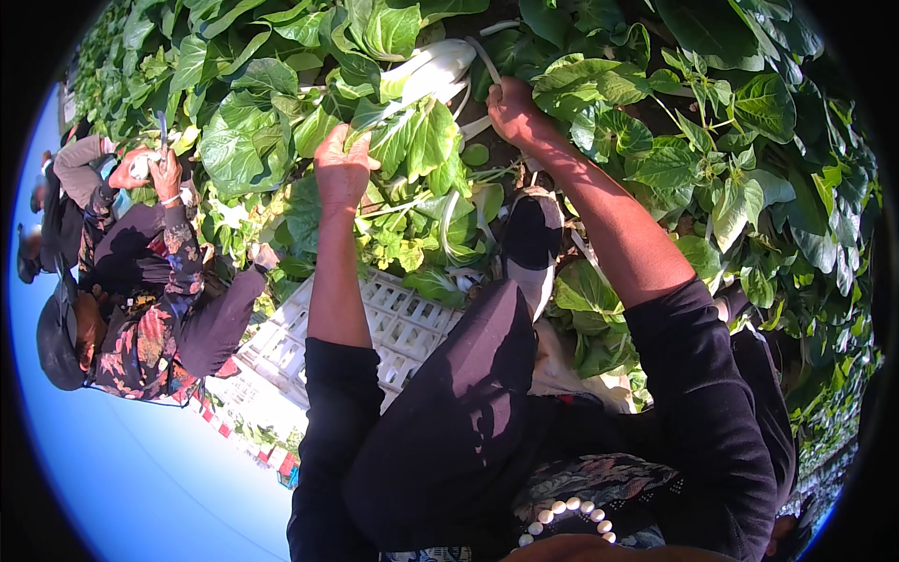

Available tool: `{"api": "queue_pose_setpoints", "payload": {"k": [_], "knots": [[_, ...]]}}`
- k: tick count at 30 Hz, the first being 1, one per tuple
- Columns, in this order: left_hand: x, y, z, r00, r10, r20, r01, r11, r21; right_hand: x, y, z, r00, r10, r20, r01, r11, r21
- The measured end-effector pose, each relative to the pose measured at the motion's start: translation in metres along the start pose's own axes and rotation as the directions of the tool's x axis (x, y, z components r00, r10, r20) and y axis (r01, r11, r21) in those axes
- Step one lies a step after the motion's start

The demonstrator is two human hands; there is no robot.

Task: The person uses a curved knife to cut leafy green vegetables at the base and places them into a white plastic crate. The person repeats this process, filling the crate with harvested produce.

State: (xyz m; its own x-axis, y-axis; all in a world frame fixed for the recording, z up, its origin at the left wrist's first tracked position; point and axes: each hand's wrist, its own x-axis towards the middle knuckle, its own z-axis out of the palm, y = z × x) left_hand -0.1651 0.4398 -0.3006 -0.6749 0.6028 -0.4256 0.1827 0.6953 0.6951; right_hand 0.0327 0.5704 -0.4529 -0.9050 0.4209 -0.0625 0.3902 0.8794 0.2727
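Note:
In the head view, a leafy green cabbage plant with thick white stalks (437, 67) lies tilted among the crop, its white base toward the upper middle. My left hand (342, 165) is at the leafy end, fingers curled on a leaf edge. To the right, my right hand (516, 112) is closed around a pale leaf stalk (483, 60) beside the white base. Whether that stalk is joined to the plant, I cannot tell. Loose leaves and stalks (449, 225) lie on the ground below the hands.
A white plastic crate (404, 323) stands beside my knee. My dark shoe (534, 239) is planted among leaves. At the left another person (151, 309) crouches, holding a knife (163, 130) and something white. Dense green plants (744, 161) fill the right side.

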Motion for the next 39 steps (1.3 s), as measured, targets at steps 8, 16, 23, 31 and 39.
{"api": "queue_pose_setpoints", "payload": {"k": [8,16,23,31,39], "knots": [[-0.008,0.004,0.003,1.000,0.014,0.002,-0.014,0.998,-0.065,0.029,0.013,-0.011,0.899,0.344,0.269,-0.403,0.416,0.815],[-0.027,0.025,-0.012,0.954,0.230,-0.191,-0.228,0.973,0.036,-0.034,0.040,-0.056,0.854,0.281,0.438,-0.493,0.163,0.855],[-0.095,0.113,-0.098,0.898,0.384,-0.215,-0.395,0.918,-0.013,-0.108,0.092,-0.184,0.833,0.273,0.481,-0.511,0.048,0.858],[-0.223,0.174,-0.157,0.832,0.474,-0.289,-0.552,0.657,-0.513,-0.115,0.158,-0.360,0.954,0.225,0.199,-0.077,-0.457,0.886],[-0.295,0.255,-0.110,0.863,0.504,-0.033,-0.327,0.507,-0.797,-0.176,0.223,-0.446,0.935,0.346,-0.077,0.266,-0.542,0.797]]}}
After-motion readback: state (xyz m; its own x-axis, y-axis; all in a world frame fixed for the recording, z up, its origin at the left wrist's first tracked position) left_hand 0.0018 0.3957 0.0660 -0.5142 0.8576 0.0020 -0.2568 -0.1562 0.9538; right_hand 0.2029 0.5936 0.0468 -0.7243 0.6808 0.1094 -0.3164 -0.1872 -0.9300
